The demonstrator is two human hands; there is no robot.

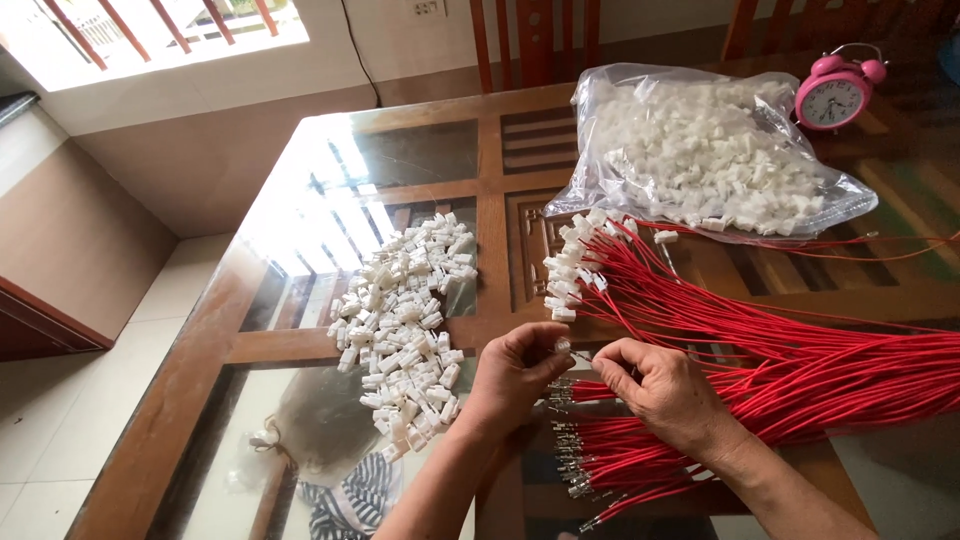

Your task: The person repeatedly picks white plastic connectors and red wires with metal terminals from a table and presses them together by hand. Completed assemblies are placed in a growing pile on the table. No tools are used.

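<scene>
Both hands pinch connector | wire axis runs rightward

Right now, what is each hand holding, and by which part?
The left hand pinches a small white plastic connector at its fingertips. The right hand pinches a red wire near its end, aimed at the connector.

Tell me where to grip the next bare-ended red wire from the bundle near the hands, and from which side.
Probably grip the red insulation just behind the metal terminal, coming from above and the near-left, since the bare-ended red wires lie flat on the glass table with their terminals fanned out towards the left hand. The bundle thickens to the right, under the right hand, so single ends separate most easily at the tips.
</scene>
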